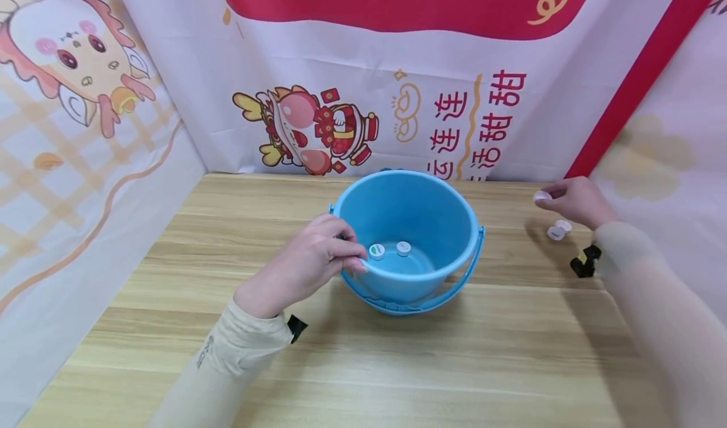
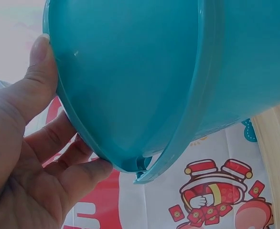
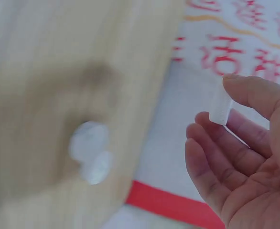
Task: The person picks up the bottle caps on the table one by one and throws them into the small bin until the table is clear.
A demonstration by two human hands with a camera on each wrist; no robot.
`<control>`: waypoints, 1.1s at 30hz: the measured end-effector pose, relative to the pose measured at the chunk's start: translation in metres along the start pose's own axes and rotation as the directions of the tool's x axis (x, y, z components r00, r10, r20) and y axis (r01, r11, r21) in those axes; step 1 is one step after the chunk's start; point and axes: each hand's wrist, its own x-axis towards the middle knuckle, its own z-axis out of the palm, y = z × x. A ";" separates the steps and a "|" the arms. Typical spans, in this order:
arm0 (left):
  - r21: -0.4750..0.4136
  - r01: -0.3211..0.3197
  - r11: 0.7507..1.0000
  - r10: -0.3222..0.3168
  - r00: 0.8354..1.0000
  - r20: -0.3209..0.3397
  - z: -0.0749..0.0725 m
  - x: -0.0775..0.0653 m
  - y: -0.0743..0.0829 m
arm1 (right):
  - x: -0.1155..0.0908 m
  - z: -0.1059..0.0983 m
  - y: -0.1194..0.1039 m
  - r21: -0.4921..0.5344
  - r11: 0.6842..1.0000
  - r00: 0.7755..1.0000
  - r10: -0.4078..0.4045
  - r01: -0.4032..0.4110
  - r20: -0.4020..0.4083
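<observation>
A light blue bucket (image 1: 406, 210) stands on the wooden table with its handle (image 1: 437, 302) lowered toward the front. My left hand (image 1: 303, 261) grips the bucket's rim at the near left, thumb on one side and fingers on the other in the left wrist view. Inside on the bottom lie a white bottle cap with a green mark (image 1: 377, 252) and another white cap (image 1: 403, 248). Far to the right, my right hand (image 1: 582, 202) pinches a white bottle cap (image 3: 220, 106) between thumb and fingers, above the table. Below it are two more white caps (image 1: 556, 233), one leaning on the other.
The wooden table (image 1: 454, 365) ends at a printed cloth backdrop (image 1: 352, 55) behind the bucket. More printed cloth (image 1: 85, 182) hangs on the left side and on the right, close beyond my right hand. A black strap piece (image 1: 585, 262) shows at my right wrist.
</observation>
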 end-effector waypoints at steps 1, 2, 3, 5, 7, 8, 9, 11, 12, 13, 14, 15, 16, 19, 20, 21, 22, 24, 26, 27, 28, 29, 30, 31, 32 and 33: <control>-0.001 0.003 1.000 -0.003 1.000 0.002 0.000 0.000 0.000 | -0.003 -0.004 -0.006 0.003 1.000 1.000 -0.004 0.004 -0.008; -0.002 0.004 1.000 -0.004 1.000 0.004 0.000 0.000 0.000 | -0.005 -0.007 -0.013 0.006 1.000 1.000 -0.005 0.005 -0.015; -0.003 0.005 1.000 -0.005 1.000 0.005 0.000 0.000 -0.001 | -0.008 -0.011 -0.019 0.013 1.000 1.000 -0.001 0.001 -0.021; -0.006 0.007 1.000 -0.007 1.000 0.007 0.000 0.000 -0.001 | -0.014 -0.018 -0.032 0.041 0.999 1.000 0.004 -0.003 -0.031; -0.007 0.008 1.000 -0.008 1.000 0.008 0.001 0.000 -0.001 | -0.019 -0.025 -0.046 0.070 0.998 0.999 0.012 -0.009 -0.046; -0.006 0.009 1.000 -0.009 1.000 0.008 0.001 0.000 0.000 | -0.022 -0.028 -0.053 0.085 0.996 0.999 0.016 -0.012 -0.050; -0.006 0.010 1.000 -0.010 1.000 0.008 0.001 0.000 0.000 | -0.025 -0.032 -0.060 0.100 0.995 0.998 0.017 -0.012 -0.055; -0.007 0.014 1.000 -0.014 1.000 0.008 0.000 0.000 0.000 | -0.030 -0.038 -0.075 0.124 0.992 0.998 0.016 -0.007 -0.066; -0.007 0.017 1.000 -0.017 1.000 0.007 0.000 0.000 0.001 | -0.033 -0.041 -0.083 0.129 0.992 0.997 0.015 -0.006 -0.070; -0.006 0.020 1.000 -0.020 1.000 0.008 0.000 0.000 0.001 | -0.035 -0.044 -0.090 0.137 0.991 0.997 0.013 -0.003 -0.073; -0.006 0.022 1.000 -0.022 1.000 0.009 0.000 0.000 0.001 | -0.038 -0.047 -0.099 0.145 0.989 0.997 0.009 0.001 -0.075; -0.005 0.024 1.000 -0.024 1.000 0.010 -0.001 0.000 0.002 | -0.040 -0.049 -0.107 0.153 0.988 0.997 0.007 0.004 -0.076; -0.003 0.028 1.000 -0.027 1.000 0.012 -0.001 0.000 0.002 | -0.042 -0.051 -0.115 0.157 0.988 0.997 0.003 0.010 -0.078; -0.001 0.034 0.999 -0.034 0.999 0.018 -0.001 0.000 0.002 | -0.047 -0.058 -0.142 0.171 0.985 0.997 -0.012 0.026 -0.081; -0.001 0.036 0.999 -0.036 0.999 0.020 0.000 0.000 0.002 | -0.049 -0.060 -0.151 0.175 0.984 0.996 -0.019 0.033 -0.082; -0.001 0.039 0.999 -0.039 0.999 0.022 -0.001 0.000 0.002 | -0.051 -0.061 -0.160 0.184 0.982 0.996 -0.030 0.044 -0.080; -0.003 0.041 0.999 -0.041 0.999 0.023 0.000 0.000 0.002 | -0.053 -0.063 -0.169 0.194 0.979 0.996 -0.047 0.062 -0.081; -0.004 0.045 0.999 -0.045 0.999 0.023 0.000 0.000 0.002 | -0.058 -0.065 -0.187 0.208 0.973 0.992 -0.086 0.103 -0.090; -0.004 0.047 0.999 -0.047 0.999 0.024 0.000 -0.001 0.002 | -0.061 -0.067 -0.203 0.221 0.963 0.986 -0.133 0.153 -0.103; -0.004 0.049 0.999 -0.048 0.999 0.024 0.000 -0.001 0.002 | -0.062 -0.069 -0.210 0.226 0.958 0.981 -0.156 0.178 -0.111; -0.004 0.050 0.999 -0.050 0.998 0.024 0.000 -0.001 0.001 | -0.063 -0.070 -0.218 0.226 0.954 0.977 -0.175 0.199 -0.121; -0.005 0.051 0.999 -0.051 0.998 0.025 0.000 -0.001 0.001 | -0.064 -0.071 -0.225 0.225 0.950 0.973 -0.191 0.216 -0.128; -0.005 0.052 0.999 -0.052 0.998 0.026 0.000 -0.001 0.001 | -0.064 -0.072 -0.231 0.227 0.945 0.969 -0.209 0.235 -0.134; -0.007 0.053 0.999 -0.053 0.998 0.026 0.000 -0.001 0.001 | -0.064 -0.074 -0.237 0.233 0.939 0.965 -0.224 0.252 -0.139; -0.007 0.053 0.999 -0.053 0.998 0.026 0.000 -0.001 0.001 | -0.064 -0.075 -0.242 0.238 0.934 0.961 -0.236 0.265 -0.144; -0.009 0.053 0.999 -0.052 0.998 0.027 0.000 -0.001 0.001 | -0.064 -0.076 -0.247 0.238 0.931 0.957 -0.247 0.278 -0.149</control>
